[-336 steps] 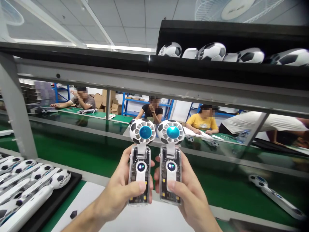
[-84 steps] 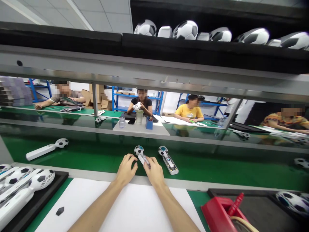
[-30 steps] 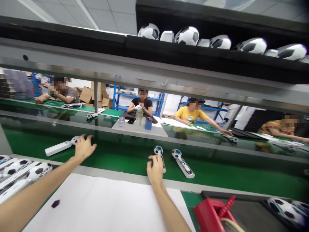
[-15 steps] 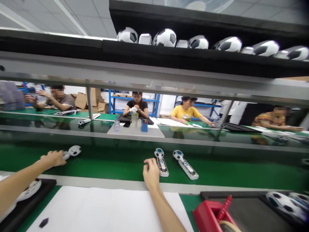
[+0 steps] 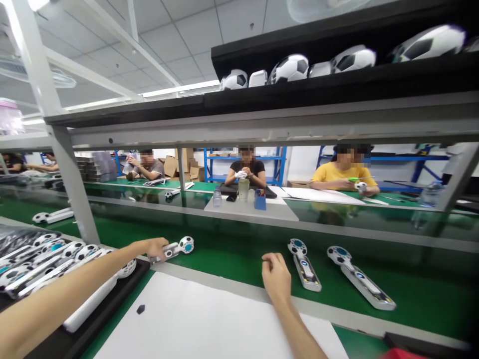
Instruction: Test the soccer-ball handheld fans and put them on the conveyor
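My left hand (image 5: 157,248) is closed around the handle of a soccer-patterned device (image 5: 186,245), whose round head points right above the green belt (image 5: 232,264). Over the belt's near edge, my right hand (image 5: 276,274) has curled fingers; whether anything small is between them is hidden. Just right of it lies a second device (image 5: 307,271) with its handle's inside showing. Farther right rests a similar, longer-looking device (image 5: 364,284). A white sheet (image 5: 194,319) covers the near bench, with a small black pentagon piece (image 5: 140,309) on it.
Many soccer-patterned devices (image 5: 48,259) fill a black tray (image 5: 127,294) at the left. Above, a shelf (image 5: 262,112) with soccer-patterned items spans the view, held by a grey post (image 5: 75,184). Several people sit across the belt, one in yellow (image 5: 329,174).
The view has swung left, so the belt items appear farther right. My left hand has come nearer the belt's front edge, and the held device now shows its blue disc.
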Tool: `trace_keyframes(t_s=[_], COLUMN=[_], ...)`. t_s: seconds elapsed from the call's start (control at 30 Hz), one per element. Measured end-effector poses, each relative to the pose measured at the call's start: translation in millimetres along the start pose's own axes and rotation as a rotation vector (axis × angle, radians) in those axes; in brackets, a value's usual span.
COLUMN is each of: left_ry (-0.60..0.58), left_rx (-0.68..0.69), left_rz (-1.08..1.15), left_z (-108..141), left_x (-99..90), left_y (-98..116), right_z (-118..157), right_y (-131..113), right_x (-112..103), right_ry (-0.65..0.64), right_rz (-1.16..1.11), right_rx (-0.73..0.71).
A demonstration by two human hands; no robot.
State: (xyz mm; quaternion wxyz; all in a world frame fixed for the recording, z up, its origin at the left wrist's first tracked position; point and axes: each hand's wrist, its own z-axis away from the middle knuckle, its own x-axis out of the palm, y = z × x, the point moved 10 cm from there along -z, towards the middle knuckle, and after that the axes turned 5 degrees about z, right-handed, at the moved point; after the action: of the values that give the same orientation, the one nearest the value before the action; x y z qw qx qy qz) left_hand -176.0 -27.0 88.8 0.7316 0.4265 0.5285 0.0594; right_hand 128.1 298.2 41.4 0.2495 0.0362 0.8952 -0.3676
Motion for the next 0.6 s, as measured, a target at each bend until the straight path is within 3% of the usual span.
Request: trace_keyframes(t_s=[0.07,0.13,0.23,0.33,0.43,0.5,0.6], left_ry=[-0.196,-0.333,-0.410,-0.424,-0.432,-0.380,-0.167], left_rx=[-0.091,-0.119,0.009,0.218,0.395,0.521,0.653], left_rz=[0.083,0.207,0.480,0.722,0.854,0.880,0.721], left_z=[10,22,41,71,106,125,139], left_x=[33.1,62.1,90.3,103.1,111.6,112.1,105.5], left_y=[4,22,78,147,197,214,216], right_z=[-1,-1,1,-3,-17,-31,-42], right_y=[0,1,4,3,-14,-38,-98], right_x=[1,1,-1,-8,-22,-34,-54], right_ry=[-0.010,-0.021,-0.029,-0.015,0.004,-0.015,-0.154], right_rz=[-0.016,-0.039,-0.091,-0.178,-0.322,-0.461,-0.700], right_rx=[0.007,0.017,0.054,0.108,0.155,0.168,0.104])
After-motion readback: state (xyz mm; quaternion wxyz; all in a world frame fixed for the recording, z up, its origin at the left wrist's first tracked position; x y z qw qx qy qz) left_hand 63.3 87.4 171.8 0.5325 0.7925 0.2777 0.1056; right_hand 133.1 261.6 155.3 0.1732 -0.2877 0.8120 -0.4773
